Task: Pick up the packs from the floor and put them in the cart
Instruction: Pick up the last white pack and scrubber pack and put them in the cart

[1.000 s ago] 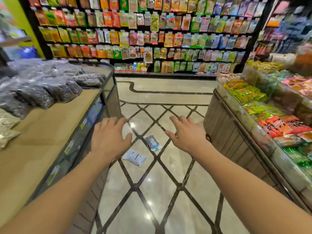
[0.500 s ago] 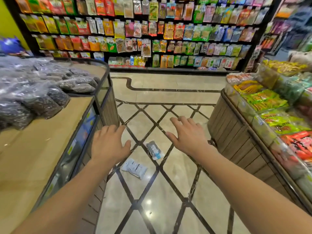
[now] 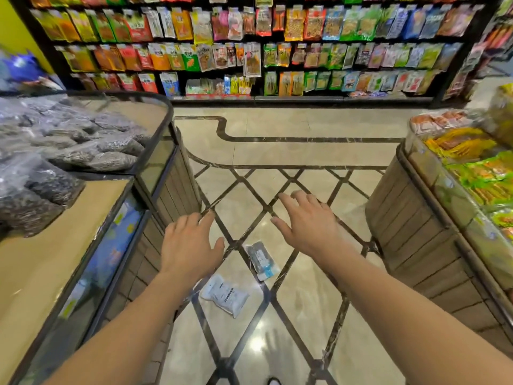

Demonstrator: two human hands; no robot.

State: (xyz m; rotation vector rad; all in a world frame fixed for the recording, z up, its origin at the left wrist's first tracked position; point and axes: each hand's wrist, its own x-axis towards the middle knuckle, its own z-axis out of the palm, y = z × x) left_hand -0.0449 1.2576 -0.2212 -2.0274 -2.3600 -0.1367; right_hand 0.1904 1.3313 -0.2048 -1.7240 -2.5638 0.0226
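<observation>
Left hand: your left hand (image 3: 188,245) is reaching out palm-down at about 7 o'clock from the middle of the view, fingers spread and relaxed, gripping nothing.
Right hand: your right hand (image 3: 308,220) is hovering at about 4 o'clock from the middle, fingers fanned apart and straight, holding nothing.
White pack: the white pack (image 3: 224,295) is lying flat on the floor (image 3: 277,151) at 6 o'clock, just below your left wrist, its upper corner slipping behind that wrist in the view.
Dark pack: the dark pack (image 3: 261,259) with a blue corner is lying on the floor between your two hands, at 1 o'clock from the white pack and close to it without touching.
Left counter: the left counter (image 3: 41,262) is running along 9 o'clock, carrying clear bags of dark seeds (image 3: 72,151) at its far end.
Right display: the right display (image 3: 410,226) with wooden slat sides is standing at 3 o'clock, showing green and orange snack packets (image 3: 483,173) on top.
Back shelves: the back shelves (image 3: 249,48) at 12 o'clock are showing rows of hanging colourful packets.
Cart: you are not seeing it from this angle.
</observation>
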